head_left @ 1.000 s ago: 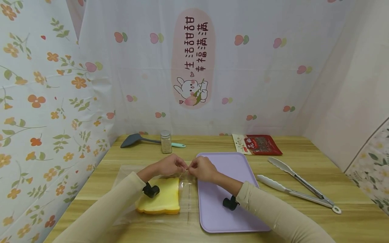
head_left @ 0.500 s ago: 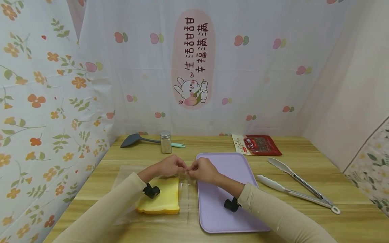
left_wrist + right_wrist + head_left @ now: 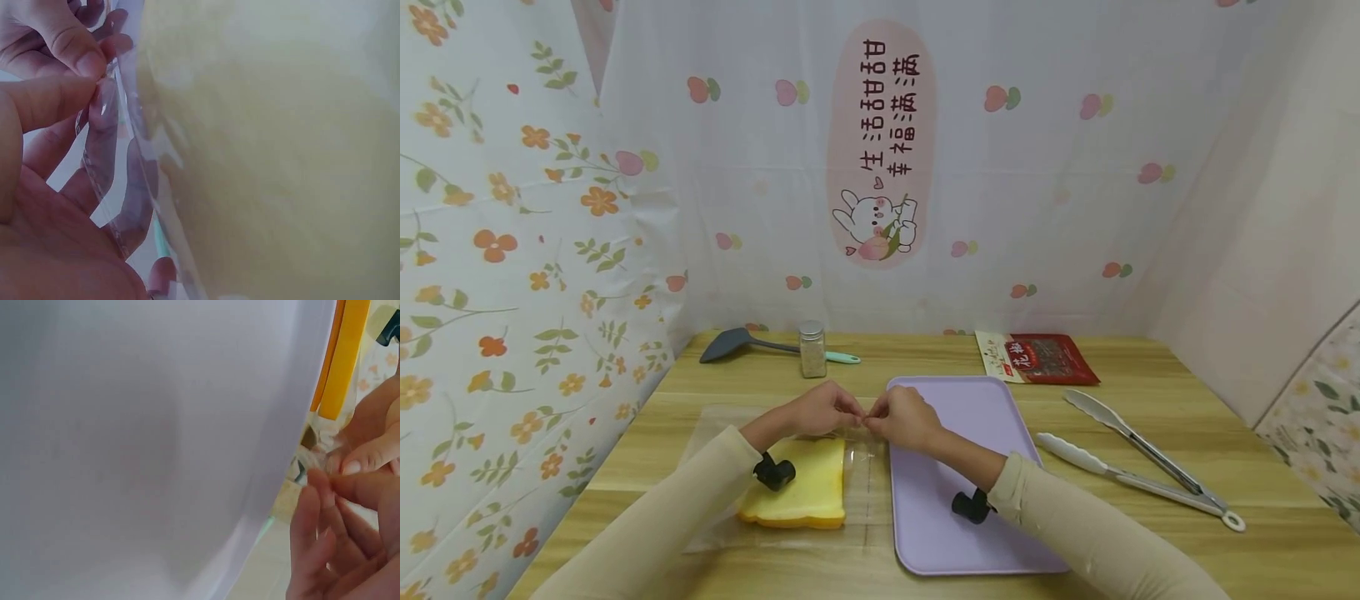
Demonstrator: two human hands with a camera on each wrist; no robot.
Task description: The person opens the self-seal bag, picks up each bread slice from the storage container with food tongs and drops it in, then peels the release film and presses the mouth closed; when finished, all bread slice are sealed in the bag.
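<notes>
A slice of toast bread [image 3: 808, 492], yellow with a brown crust, lies in a clear plastic bag [image 3: 868, 512] on the table. My left hand [image 3: 820, 408] pinches the bag's edge between thumb and forefinger at its far right part. Close against it, my right hand [image 3: 908, 418] pinches the same edge, fingertips nearly touching those of the left. Seen from the left wrist, the thin film [image 3: 128, 181] runs over the left fingers beside the bread [image 3: 281, 156]. In the right wrist view, the right hand [image 3: 350, 550] meets the left hand [image 3: 375, 434] at the film.
A lilac tray [image 3: 955, 533] stands right of the bag, under my right forearm. Tongs [image 3: 1138, 454] lie farther right. At the back are a turner [image 3: 730, 343], a jar with a metal lid [image 3: 812, 352] and a red spice packet [image 3: 1045, 358].
The head view has shifted slightly. Both hands keep almost the same place and go on pinching the bag's edge; the bread and tray have not moved.
</notes>
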